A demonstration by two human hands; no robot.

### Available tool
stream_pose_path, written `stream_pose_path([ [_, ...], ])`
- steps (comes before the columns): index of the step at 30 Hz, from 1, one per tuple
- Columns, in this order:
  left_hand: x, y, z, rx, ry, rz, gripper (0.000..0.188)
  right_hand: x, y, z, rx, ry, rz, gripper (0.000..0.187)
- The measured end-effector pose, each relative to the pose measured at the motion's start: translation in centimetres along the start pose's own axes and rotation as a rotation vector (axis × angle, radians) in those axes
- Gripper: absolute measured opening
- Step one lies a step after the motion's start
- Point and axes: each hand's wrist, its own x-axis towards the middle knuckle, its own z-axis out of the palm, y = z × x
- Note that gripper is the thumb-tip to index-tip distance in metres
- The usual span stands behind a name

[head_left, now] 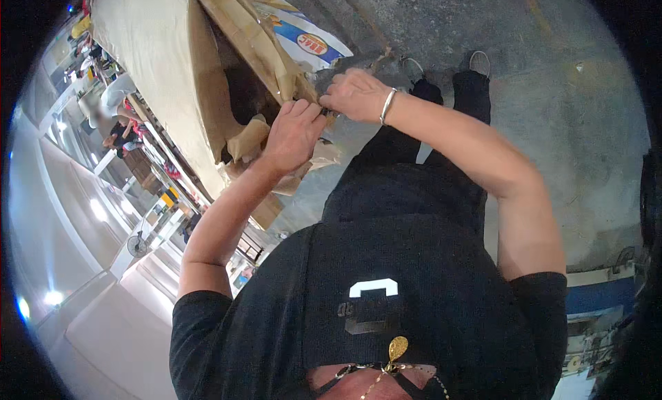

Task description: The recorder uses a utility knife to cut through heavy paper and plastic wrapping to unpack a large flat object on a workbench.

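Observation:
Brown paper (269, 45), creased and torn along its edge, surrounds a dark gap in a large pale tan package or stack at the upper left. My left hand (296, 136) is closed on the ragged end of this paper, with fingers bent and thumb toward the other hand. Just to its right, my right hand (357, 94) pinches at the same torn edge, a silver bracelet on its wrist. The fingertips nearly meet, and what lies right between them is partly hidden. A crumpled paper flap (247, 139) hangs beside my left hand.
A white and blue printed sack (307, 38) lies on the grey concrete floor (565, 124) beyond the paper. My legs and shoes (479, 63) stand close to the package. At the far left, several people (123, 134) sit or stand near long tables and a fan (137, 244).

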Motion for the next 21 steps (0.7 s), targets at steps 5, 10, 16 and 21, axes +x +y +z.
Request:
stream_pose_path([
  [5, 0.5, 0.6, -0.9, -0.006, 0.091, 0.027, 0.013, -2.6, 0.1, 0.9, 0.078, -0.115, 0.022, 0.011],
  [10, -0.1, 0.2, -0.1, -0.034, 0.122, 0.081, 0.016, -1.3, -1.5, 2.1, -0.005, 0.075, 0.030, 0.013],
  [16, -1.2, -0.5, -0.3, -0.023, -0.044, 0.077, 0.027, -4.7, -2.1, 2.2, 0.020, -0.020, 0.142, 0.014],
  [21, -1.7, 1.1, -0.2, 0.011, 0.014, -0.040, 0.025, -7.9, -0.2, 2.6, -0.068, -0.011, 0.214, 0.015],
])
